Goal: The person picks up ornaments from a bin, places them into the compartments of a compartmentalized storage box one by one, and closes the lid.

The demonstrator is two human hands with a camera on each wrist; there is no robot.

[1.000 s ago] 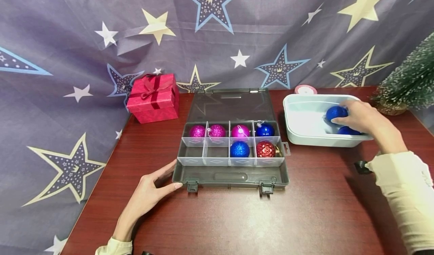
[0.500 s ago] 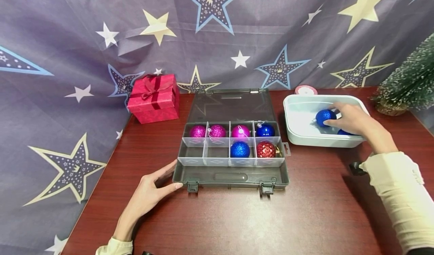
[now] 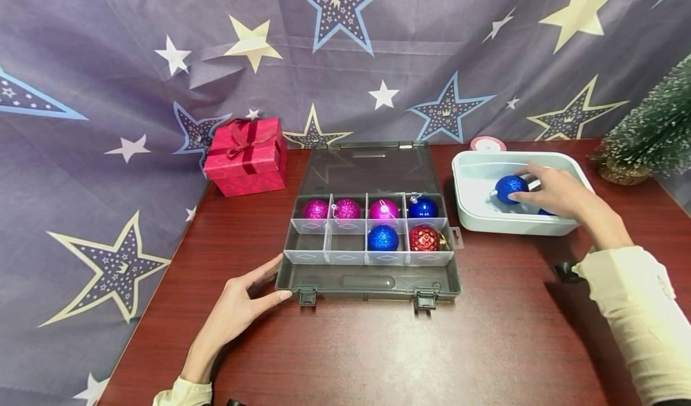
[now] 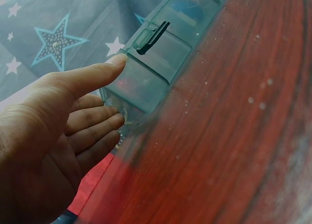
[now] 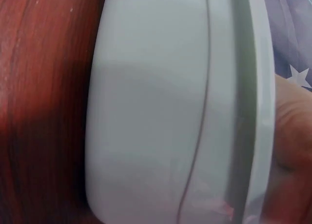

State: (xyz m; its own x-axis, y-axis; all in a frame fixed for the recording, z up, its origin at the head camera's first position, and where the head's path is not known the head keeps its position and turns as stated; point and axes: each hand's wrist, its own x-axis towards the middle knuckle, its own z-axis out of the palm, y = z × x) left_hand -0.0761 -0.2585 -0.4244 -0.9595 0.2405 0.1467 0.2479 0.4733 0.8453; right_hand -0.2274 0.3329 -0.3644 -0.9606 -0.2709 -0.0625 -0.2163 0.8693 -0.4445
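My right hand (image 3: 564,196) pinches a glittery blue bauble (image 3: 510,189) between thumb and fingers, inside the white plastic tub (image 3: 513,224). Partly hidden under that hand is another blue bauble (image 3: 546,211). In the right wrist view the tub's outer wall (image 5: 151,107) blocks the bauble. My left hand (image 3: 237,307) lies at the front left corner of the open divided organizer box (image 3: 372,282), thumb and fingers extended. Glittery magenta baubles (image 3: 315,208), a plain magenta one (image 3: 384,211), a shiny blue one (image 3: 423,208), a glittery blue one (image 3: 382,238) and a red one (image 3: 423,238) occupy its compartments.
A red gift box (image 3: 245,157) with a bow stands at the back left. Behind the tub is a pink-and-white ribbon spool (image 3: 488,144). At the far right a small frosted tree (image 3: 653,121) stands. A star-patterned cloth (image 3: 345,76) hangs behind the table.
My right hand has shifted left within the tub, carrying the glittery blue bauble with it; the last part of that movement is small. My left hand stays at the box corner.
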